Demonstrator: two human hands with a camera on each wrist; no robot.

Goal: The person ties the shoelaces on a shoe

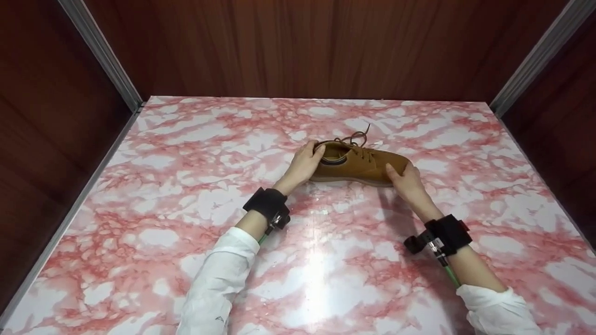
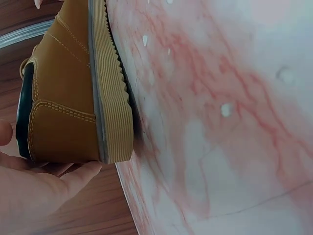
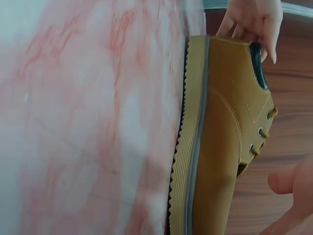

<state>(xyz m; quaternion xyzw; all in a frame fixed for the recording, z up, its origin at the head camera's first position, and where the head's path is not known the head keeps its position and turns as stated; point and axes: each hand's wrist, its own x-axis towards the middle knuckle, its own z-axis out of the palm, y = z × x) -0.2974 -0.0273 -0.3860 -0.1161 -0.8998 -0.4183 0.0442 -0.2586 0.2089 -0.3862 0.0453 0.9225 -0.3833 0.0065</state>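
Note:
A tan-brown lace-up shoe (image 1: 358, 165), with a ridged pale sole (image 2: 115, 98) and dark collar lining, is close over the marbled tabletop, toe to the right. My left hand (image 1: 305, 163) holds it at the heel, thumb by the collar and fingers behind the heel, as the left wrist view also shows. At the other end, my right hand (image 1: 409, 182) grips the toe, its thumb over the near side; in the right wrist view the toe tip runs out of frame. The brown lace (image 1: 358, 136) loops up loosely above the tongue.
The table (image 1: 186, 260) has a pink and white marbled surface. Dark wood-grain panels (image 1: 302, 51) rise behind it and at both sides, with metal strips (image 1: 111, 60) at the corners. Black straps with small cameras and green cables sit on both wrists.

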